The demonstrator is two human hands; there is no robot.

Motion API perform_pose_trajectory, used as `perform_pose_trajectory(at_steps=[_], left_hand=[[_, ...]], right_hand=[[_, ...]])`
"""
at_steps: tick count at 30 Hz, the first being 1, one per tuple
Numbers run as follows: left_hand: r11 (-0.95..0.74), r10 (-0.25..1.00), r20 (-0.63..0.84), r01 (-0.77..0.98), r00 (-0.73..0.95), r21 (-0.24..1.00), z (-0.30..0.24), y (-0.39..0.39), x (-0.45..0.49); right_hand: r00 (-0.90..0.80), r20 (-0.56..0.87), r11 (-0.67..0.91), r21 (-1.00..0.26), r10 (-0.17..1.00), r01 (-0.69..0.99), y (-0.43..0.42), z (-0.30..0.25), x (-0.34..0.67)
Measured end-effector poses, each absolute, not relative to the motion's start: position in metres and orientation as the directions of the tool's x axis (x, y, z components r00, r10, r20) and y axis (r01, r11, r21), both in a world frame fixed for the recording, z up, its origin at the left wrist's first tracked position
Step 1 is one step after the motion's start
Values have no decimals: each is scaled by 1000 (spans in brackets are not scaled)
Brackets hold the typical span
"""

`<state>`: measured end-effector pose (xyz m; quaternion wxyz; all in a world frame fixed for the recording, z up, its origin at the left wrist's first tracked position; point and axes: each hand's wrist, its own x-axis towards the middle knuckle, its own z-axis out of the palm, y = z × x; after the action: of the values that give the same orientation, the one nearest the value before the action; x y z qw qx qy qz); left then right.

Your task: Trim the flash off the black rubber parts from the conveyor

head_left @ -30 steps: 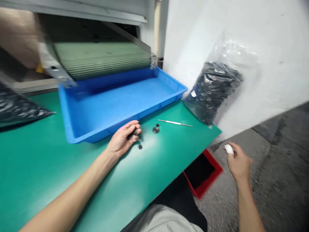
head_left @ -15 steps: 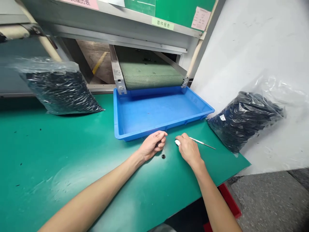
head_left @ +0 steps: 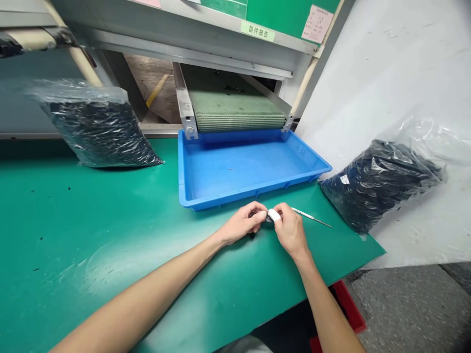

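My left hand [head_left: 247, 223] is closed, with thumb and forefinger pinched on a small dark round part [head_left: 269, 219]. From the other side, my right hand [head_left: 290, 229] meets it, fingers closed at the part's edge. White material [head_left: 274, 214] covers the tip of my right thumb and looks like a wrap. Under my left hand, a small dark piece [head_left: 252, 236] shows on the green tabletop [head_left: 184, 264], mostly hidden. A thin tool with a white handle and metal shaft [head_left: 312, 217] lies just right of my right hand.
A blue tray [head_left: 217, 200] stands beyond my hands, below the end of a green conveyor belt [head_left: 239, 110]. Clear bags of black parts sit on the left [head_left: 103, 132] and right [head_left: 379, 181]. A white wall [head_left: 397, 63] borders the right side. Below the table edge is a red bin [head_left: 349, 306].
My hands have come together, and the dark round part now shows between their fingertips. My left hand has turned and now covers most of the small dark piece on the table. The view has shifted slightly.
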<state>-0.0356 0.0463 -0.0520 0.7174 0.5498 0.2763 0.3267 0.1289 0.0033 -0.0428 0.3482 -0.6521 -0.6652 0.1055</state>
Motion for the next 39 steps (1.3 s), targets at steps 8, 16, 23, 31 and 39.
perform_pose_trajectory(at_steps=[8, 16, 23, 31, 39], left_hand=[[47, 841, -6, -62, 541, 997, -49, 41, -30], [213, 803, -134, -71, 581, 974, -46, 45, -32], [178, 778, -100, -64, 620, 982, -48, 44, -32], [141, 740, -61, -67, 670, 988, -50, 45, -34], [337, 776, -121, -245, 618, 909, -51, 51, -39]], right_hand=[[255, 381, 91, -690, 889, 718, -2, -44, 112], [101, 223, 129, -817, 970, 561, -7, -45, 114], [-27, 134, 132, -884, 991, 449, -4, -41, 123], [16, 151, 136, -929, 988, 345, -2, -46, 116], [279, 223, 70, -879, 934, 471, -5, -27, 139]])
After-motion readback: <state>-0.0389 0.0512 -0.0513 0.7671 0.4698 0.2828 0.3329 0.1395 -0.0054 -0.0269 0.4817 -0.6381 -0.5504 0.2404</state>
